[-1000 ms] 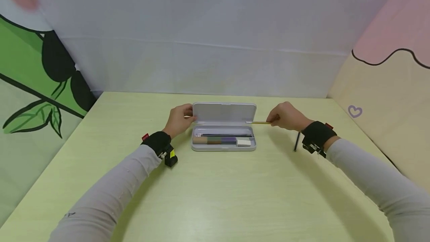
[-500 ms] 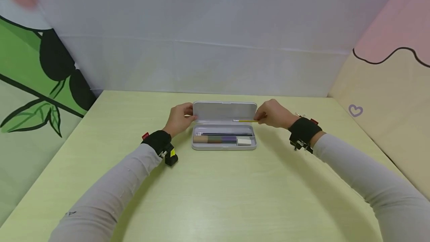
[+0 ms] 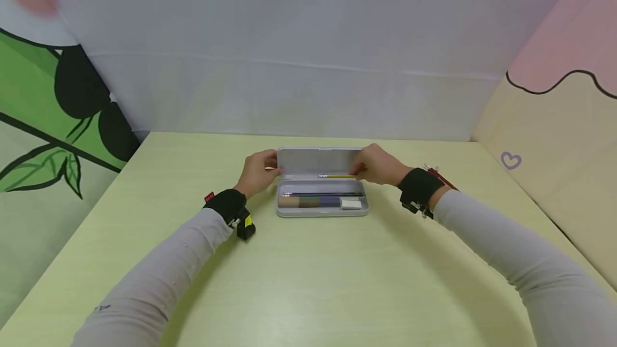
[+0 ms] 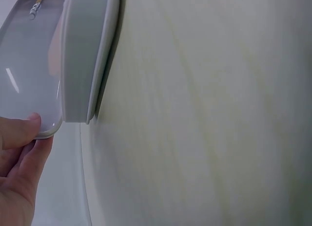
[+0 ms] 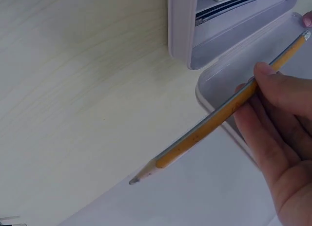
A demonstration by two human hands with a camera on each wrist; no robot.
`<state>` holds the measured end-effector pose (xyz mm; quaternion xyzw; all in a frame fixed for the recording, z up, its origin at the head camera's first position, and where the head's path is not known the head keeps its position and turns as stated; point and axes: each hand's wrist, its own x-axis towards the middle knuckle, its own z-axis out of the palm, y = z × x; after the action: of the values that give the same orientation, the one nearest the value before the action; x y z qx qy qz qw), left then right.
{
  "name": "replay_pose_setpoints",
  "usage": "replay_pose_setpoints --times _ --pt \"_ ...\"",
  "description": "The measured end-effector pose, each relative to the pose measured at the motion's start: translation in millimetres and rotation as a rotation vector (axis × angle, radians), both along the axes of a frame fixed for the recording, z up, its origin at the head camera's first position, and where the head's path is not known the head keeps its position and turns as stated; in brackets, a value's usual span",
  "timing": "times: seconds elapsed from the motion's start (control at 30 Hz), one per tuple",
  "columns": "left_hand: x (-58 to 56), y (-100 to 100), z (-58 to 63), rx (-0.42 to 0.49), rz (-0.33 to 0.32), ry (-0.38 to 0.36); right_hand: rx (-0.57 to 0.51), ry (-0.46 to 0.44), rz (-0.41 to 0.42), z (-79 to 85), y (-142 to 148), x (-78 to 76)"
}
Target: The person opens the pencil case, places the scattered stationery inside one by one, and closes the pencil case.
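A pale grey pencil case (image 3: 322,213) stands open on the table, its lid (image 3: 308,160) raised at the back. My left hand (image 3: 257,173) holds the lid's left edge between thumb and fingers, seen closely in the left wrist view. Over the case, my right hand (image 3: 381,165) pinches a yellow pencil (image 5: 209,126) around its middle. The pencil's sharpened tip points away from the case, and its eraser end reaches across the inside of the lid. In the case lie dark slender pencils or pens (image 3: 320,194), a brown, green and purple strip (image 3: 308,202) and a white eraser (image 3: 351,204).
The light wooden table (image 3: 299,272) spreads around the case. Partly behind my right wrist lies a red slender object (image 3: 442,178) with a metallic end. A plain cloth wall (image 3: 289,68) rises behind the table, with printed panels on both sides.
My right hand has moved left with the yellow pencil, from beside the case to in front of the lid. The left hand has stayed on the lid. The red object has come into view behind the right wrist.
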<state>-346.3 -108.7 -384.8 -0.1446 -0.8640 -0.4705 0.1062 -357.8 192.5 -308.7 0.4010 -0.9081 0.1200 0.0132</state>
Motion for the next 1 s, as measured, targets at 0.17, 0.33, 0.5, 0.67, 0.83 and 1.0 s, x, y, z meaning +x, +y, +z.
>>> replay_pose_setpoints --times 0.17,0.33,0.5,0.67,0.83,1.0 --pt "1.3 0.3 0.5 -0.008 0.007 -0.013 0.003 0.012 0.006 -0.3 -7.6 0.7" --pt "2.3 0.0 2.9 -0.011 0.013 -0.014 -0.013 0.0 0.024 -2.8 -16.4 1.0" --pt "2.7 1.1 3.8 -0.001 0.007 -0.017 -0.034 -0.019 0.047 -5.8 -24.5 1.7" --pt "2.2 1.9 3.6 -0.001 0.005 -0.007 -0.022 -0.006 0.046 -5.3 -31.9 2.4" --pt "1.0 2.1 2.5 -0.002 0.01 -0.008 -0.025 -0.014 0.034 -6.4 -38.3 0.7" --pt "-0.9 2.3 -0.6 -0.002 0.014 -0.013 -0.034 -0.024 0.033 -11.1 -44.4 -0.1"
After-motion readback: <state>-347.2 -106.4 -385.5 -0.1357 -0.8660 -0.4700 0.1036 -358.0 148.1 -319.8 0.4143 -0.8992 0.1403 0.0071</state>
